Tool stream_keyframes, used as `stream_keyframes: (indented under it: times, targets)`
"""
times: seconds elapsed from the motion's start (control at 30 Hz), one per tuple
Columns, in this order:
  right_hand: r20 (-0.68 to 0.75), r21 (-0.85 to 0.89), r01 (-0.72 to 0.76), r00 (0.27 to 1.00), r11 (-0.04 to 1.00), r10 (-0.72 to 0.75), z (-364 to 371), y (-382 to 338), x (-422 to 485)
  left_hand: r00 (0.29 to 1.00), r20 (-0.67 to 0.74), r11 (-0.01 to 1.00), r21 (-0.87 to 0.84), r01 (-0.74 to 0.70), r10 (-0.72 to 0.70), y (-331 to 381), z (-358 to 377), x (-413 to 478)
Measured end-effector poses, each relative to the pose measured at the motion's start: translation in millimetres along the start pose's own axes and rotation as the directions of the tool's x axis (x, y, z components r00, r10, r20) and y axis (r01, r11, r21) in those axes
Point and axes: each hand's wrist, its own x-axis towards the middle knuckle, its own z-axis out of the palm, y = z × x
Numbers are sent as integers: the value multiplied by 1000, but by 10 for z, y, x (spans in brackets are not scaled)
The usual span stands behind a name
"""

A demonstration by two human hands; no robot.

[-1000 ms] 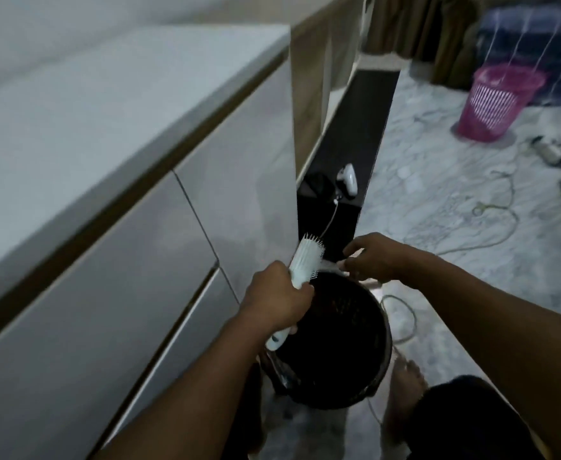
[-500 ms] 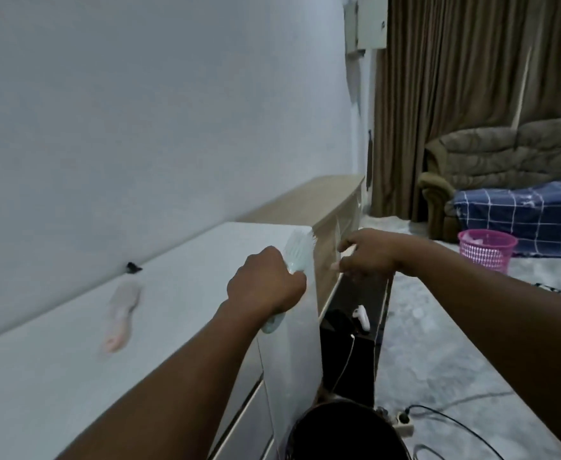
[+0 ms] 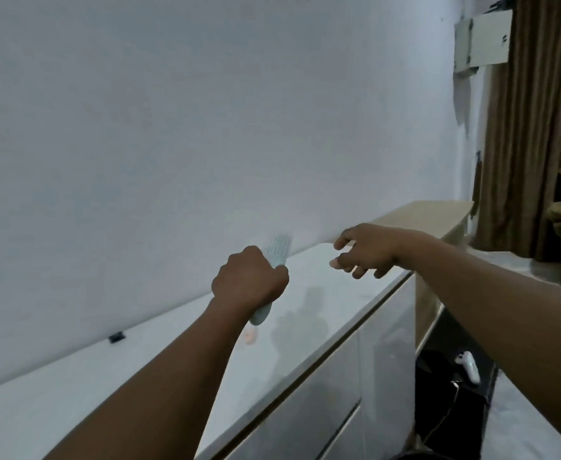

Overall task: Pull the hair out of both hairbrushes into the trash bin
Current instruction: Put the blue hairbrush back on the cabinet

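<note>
My left hand (image 3: 250,283) is closed around the handle of a pale mint hairbrush (image 3: 277,250), held upright over the white cabinet top (image 3: 73,386); its bristle head is blurred. My right hand (image 3: 365,250) hovers to the right of the brush with fingers spread and nothing in it. A pink hairbrush (image 3: 250,336) lies on the cabinet top, mostly hidden behind my left forearm. Only a dark sliver of the trash bin (image 3: 408,456) shows at the bottom edge.
A white wall runs behind the cabinet, with a small black clip (image 3: 117,337) at its base. A wooden shelf (image 3: 438,214) continues to the right. Below sits a black low unit with a white controller (image 3: 470,366). Brown curtains (image 3: 534,127) hang at the right.
The view swung up from the bin to the cabinet top. Both hands rose from over the bin to above the cabinet, and my right hand spread its fingers.
</note>
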Motion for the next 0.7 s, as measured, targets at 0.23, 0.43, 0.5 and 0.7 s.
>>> stream_keyframes:
  times: [0.23,0.43,0.5,0.7]
  targets:
    - [127,-16,125,984,992,-122,691,-722,521,977,-66,978,20,206,-205,-938,-264,122]
    - [193,-63,140,973,988,-126,1273,-942,883,951,-54,950,52,309,-306,-1508,-98,101]
    - [207,-75,120,973,990,-102,1455,-935,976,946,-35,943,71,324,-322,-1633,21,89]
    - [147,-51,47,988,998,-39,1912,-812,1138,938,37,929,160,334,-344,-1871,337,74]
